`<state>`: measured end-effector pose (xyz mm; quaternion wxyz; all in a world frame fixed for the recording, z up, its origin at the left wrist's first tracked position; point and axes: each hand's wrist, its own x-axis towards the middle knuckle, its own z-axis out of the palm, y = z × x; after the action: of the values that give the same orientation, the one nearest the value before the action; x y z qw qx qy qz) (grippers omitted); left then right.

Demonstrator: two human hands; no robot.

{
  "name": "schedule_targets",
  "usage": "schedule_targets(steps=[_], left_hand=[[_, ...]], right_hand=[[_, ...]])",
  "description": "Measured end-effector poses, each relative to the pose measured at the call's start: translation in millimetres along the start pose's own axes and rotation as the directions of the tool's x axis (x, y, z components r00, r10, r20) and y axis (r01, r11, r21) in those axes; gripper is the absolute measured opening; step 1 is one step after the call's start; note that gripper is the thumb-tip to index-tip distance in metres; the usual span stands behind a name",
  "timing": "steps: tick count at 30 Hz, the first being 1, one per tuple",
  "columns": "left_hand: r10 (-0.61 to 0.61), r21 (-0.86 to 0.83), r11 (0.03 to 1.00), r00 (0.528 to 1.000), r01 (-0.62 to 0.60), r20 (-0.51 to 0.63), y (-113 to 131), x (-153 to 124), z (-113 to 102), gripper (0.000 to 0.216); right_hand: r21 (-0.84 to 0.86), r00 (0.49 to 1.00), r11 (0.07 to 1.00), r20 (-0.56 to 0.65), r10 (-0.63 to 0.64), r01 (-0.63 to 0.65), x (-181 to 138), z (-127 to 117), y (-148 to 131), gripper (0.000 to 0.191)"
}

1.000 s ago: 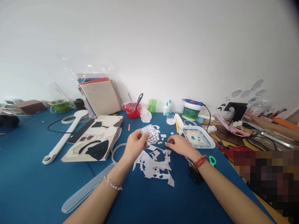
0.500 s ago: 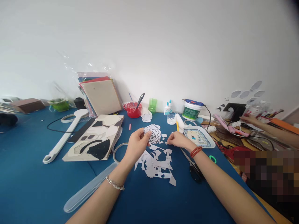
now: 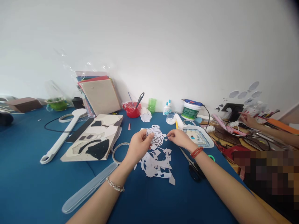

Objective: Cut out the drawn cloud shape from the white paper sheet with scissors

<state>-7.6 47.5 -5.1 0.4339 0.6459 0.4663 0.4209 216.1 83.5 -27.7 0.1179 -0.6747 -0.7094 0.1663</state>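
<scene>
My left hand (image 3: 140,142) pinches a white paper cutout (image 3: 157,137) printed with a black-outlined cartoon animal, thumb across its left side. To its right, my right hand (image 3: 179,137) has thumb and fingertips pressed together beside small white paper bits (image 3: 165,139); whether a bit is between them I cannot make out. Below both hands lies a heap of white paper scraps (image 3: 156,163) with cut-out holes. Black-handled scissors (image 3: 193,170) rest partly under my right forearm. A roll of tape (image 3: 116,153) lies beside my left wrist.
Left stands a board with cream and black cut pieces (image 3: 93,138), near a white long-handled tool (image 3: 59,140) and a clear case (image 3: 90,188). Behind are a red pot (image 3: 132,110), glue bottles (image 3: 167,108) and a white-green tub (image 3: 190,111). A patterned tray (image 3: 209,141) sits right; another person's hand (image 3: 249,119) is beyond.
My left hand has brought the cutout slightly right and down, closer to my right hand. My right hand's fingertips have risen a little beside the small paper bits.
</scene>
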Motion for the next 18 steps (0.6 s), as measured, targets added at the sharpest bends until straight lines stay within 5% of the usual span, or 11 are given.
schedule_targets(steps=[5,8,13,18], left_hand=[[0.021,0.088,0.996,1.000,-0.020,-0.009,-3.4,0.9,-0.1,0.029],[0.031,0.141,0.990,0.999,-0.029,-0.012,-6.0,2.2,-0.9,0.029],[0.058,0.193,0.978,0.994,-0.076,0.097,-1.9,-4.4,8.4,0.032],[0.067,0.192,0.974,0.961,-0.121,0.267,4.6,-14.6,22.9,0.030]], right_hand=[[0.138,0.964,0.987,-0.263,-0.042,0.081,-30.3,-4.6,15.1,0.016],[0.255,0.933,0.955,-0.355,-0.051,0.149,-48.1,-4.3,18.7,0.034],[0.486,0.936,0.812,-0.290,-0.199,0.323,-71.9,8.3,3.3,0.037],[0.589,0.929,0.720,-0.270,-0.253,0.367,-87.0,22.4,-15.9,0.026]])
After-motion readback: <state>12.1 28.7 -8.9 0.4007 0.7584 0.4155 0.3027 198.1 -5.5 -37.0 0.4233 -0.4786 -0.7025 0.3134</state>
